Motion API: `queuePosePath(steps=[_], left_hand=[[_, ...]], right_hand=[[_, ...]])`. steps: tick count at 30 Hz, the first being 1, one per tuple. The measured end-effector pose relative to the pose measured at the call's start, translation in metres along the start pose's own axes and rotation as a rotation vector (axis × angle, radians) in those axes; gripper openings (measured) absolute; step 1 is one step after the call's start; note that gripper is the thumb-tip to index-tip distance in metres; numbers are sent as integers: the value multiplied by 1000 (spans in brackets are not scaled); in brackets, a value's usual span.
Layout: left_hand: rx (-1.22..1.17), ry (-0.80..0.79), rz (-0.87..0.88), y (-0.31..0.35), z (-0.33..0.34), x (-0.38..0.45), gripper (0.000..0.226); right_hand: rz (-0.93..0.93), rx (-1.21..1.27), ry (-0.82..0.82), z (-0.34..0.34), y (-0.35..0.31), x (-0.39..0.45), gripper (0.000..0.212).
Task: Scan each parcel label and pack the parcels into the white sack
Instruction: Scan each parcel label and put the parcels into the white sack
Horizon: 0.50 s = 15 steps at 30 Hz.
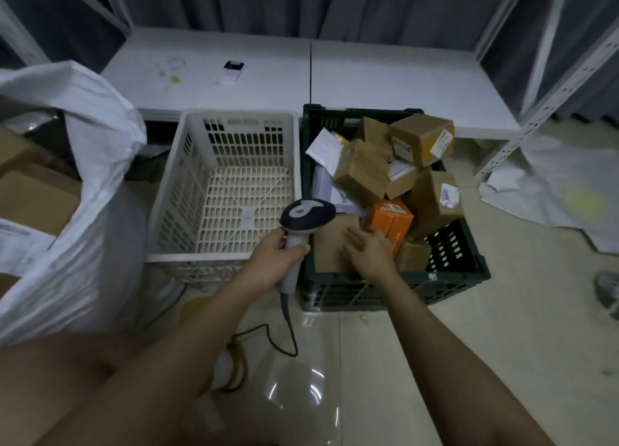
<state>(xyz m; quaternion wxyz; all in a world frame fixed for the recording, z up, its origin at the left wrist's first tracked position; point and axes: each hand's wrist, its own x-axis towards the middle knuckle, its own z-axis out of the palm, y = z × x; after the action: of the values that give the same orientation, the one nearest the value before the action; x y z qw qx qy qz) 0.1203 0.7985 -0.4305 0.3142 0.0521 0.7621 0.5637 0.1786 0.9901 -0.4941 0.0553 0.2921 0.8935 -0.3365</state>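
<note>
Left hand (pixel 273 261) at lower centre, clamped on scanner (pixel 306 216). Right hand (pixel 370 249) beside it, fingers spread, resting on flat brown parcel (pixel 330 244) in green crate (pixel 452 275); nearer than left. White sack (pixel 93 184) far left.

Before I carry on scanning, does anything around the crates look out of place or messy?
Mostly tidy. The parcels in the green crate are heaped at all angles above its rim. Crumpled white sheeting lies loose on the floor to the right, and the white crate holds nothing.
</note>
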Motion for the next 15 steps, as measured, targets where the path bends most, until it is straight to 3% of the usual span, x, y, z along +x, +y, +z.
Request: queuePosePath(steps=[3,10,15], left_hand=[[-46,51,-24,-12,-14,-1,29],[-48,87,-46,-26,-37,1,35],[-72,65,-31,-28,-39,-4,35]], right_hand=[[34,-221,-163,15,-10,24,61],[402,-224,-286,20,-11,51,118],[396,-184,-230,23,-12,50,118]])
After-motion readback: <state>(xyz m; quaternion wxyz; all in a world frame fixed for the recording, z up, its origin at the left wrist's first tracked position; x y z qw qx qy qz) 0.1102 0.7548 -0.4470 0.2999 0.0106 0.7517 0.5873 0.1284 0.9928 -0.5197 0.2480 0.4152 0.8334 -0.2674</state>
